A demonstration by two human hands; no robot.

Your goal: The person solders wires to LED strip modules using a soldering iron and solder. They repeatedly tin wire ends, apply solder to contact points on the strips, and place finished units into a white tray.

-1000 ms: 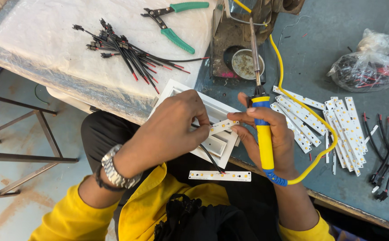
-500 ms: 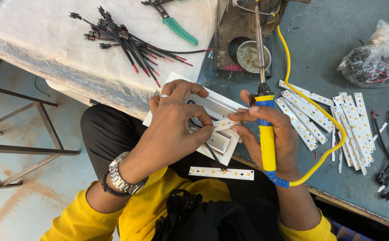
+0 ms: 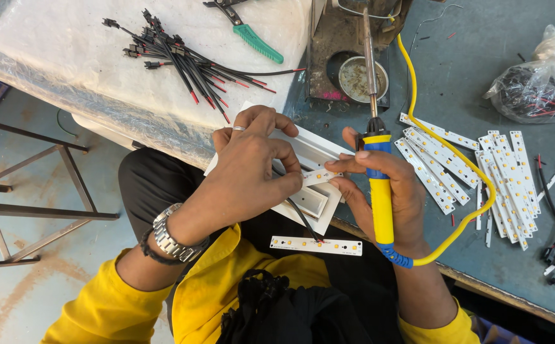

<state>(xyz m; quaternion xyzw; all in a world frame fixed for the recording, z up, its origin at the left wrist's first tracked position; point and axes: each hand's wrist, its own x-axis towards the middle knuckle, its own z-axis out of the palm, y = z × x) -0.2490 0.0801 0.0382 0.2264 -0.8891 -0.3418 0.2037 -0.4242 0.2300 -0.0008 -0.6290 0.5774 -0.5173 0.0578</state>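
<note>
Colour rundown: the soldering iron [image 3: 378,178] has a yellow handle with blue bands at top and bottom, plus a bright yellow cord [image 3: 462,159] looping off it. The LED strips [image 3: 481,169] are white with tiny yellow dots, same as the single strip [image 3: 316,245] lying on the lap. The housing [image 3: 316,191] is plain white. The wire bundle [image 3: 182,60] is black with red tips. The pliers [image 3: 255,38] have green handles. The tabletop [image 3: 468,83] is a dull blue-grey, and the sheet [image 3: 67,44] on the left is white under clear plastic. Sleeves [image 3: 112,306] are yellow, the wristwatch [image 3: 169,237] silver.
</note>
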